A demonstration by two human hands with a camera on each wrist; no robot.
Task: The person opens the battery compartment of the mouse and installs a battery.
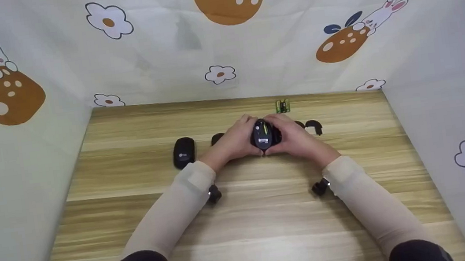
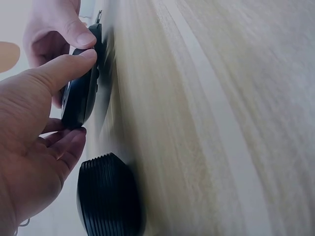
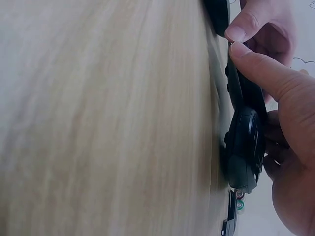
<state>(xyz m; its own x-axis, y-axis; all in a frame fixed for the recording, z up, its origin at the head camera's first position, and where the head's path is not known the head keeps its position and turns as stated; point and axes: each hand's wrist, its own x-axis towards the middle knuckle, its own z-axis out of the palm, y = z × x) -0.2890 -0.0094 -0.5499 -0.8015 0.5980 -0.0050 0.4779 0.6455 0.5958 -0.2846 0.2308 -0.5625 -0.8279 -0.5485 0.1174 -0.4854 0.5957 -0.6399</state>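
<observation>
Both hands hold a black computer mouse (image 1: pixel 262 134) with its underside up, just above the table. A green battery (image 1: pixel 265 129) shows in its open battery slot. My left hand (image 1: pixel 239 140) grips the left side, with the thumb on the near edge and the fingers on the far edge. On the opposite side, my right hand (image 1: pixel 291 137) grips it in the same way, the two thumbs meeting at the near end. Another black mouse (image 3: pixel 243 145) is close by the right hand, partly hidden by it in the head view.
A black mouse (image 1: pixel 184 153) lies at the left, and a ridged black mouse (image 2: pixel 110 196) is partly behind the left forearm. Several green batteries (image 1: pixel 282 106) lie at the back. A curved black cover (image 1: pixel 314 126) lies to the right. Patterned cloth (image 1: pixel 161 55) walls the table (image 1: pixel 245 235).
</observation>
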